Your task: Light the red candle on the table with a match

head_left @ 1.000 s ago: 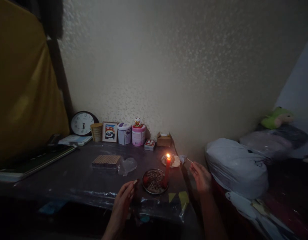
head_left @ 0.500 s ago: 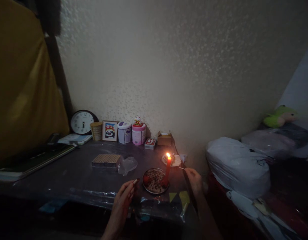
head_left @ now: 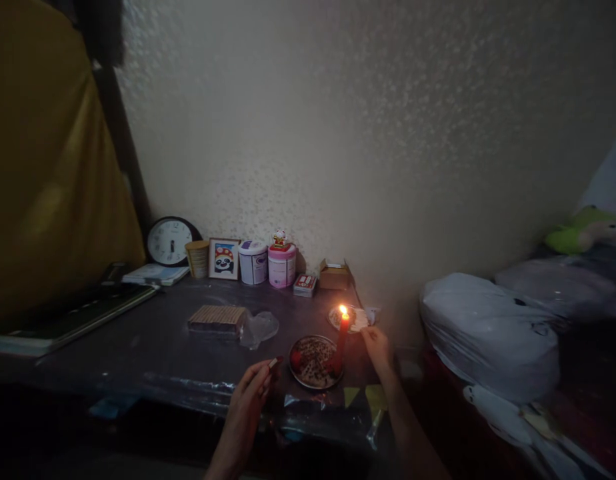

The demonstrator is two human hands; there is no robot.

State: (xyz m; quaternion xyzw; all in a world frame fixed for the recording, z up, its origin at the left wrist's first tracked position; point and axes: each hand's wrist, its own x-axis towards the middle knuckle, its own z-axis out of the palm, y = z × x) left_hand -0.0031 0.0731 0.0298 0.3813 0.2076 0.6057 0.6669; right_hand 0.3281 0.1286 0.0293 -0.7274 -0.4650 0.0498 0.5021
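Note:
A lit red candle [head_left: 342, 337] stands upright at the right side of a round metal-rimmed plate [head_left: 315, 387] covered with dark specks and reddish patches. Just left of that plate, my left hand [head_left: 248, 393] is closed around a small matchbox [head_left: 275, 363], whose pale end shows. My right hand [head_left: 377, 347] is to the right of the candle, fingertips pinched at the edge of a smaller plate [head_left: 333, 323] behind it. Pale sticks [head_left: 359, 320] lie on this smaller plate. The thin matchstick in my right fingers is barely visible against them.
A striped stack of small boxes [head_left: 217, 321] and crumpled clear plastic [head_left: 259, 329] lie mid-table. Along the wall stand a clock [head_left: 171, 241], a framed panda picture [head_left: 224, 259], two tubs [head_left: 282, 267] and an open cardboard box [head_left: 334, 275]. White bags [head_left: 488, 327] sit at right.
My right hand has moved left and slightly up, bringing the matchstick from beside the candle to the small plate's edge. The left hand keeps its hold on the matchbox. The view shifted slightly.

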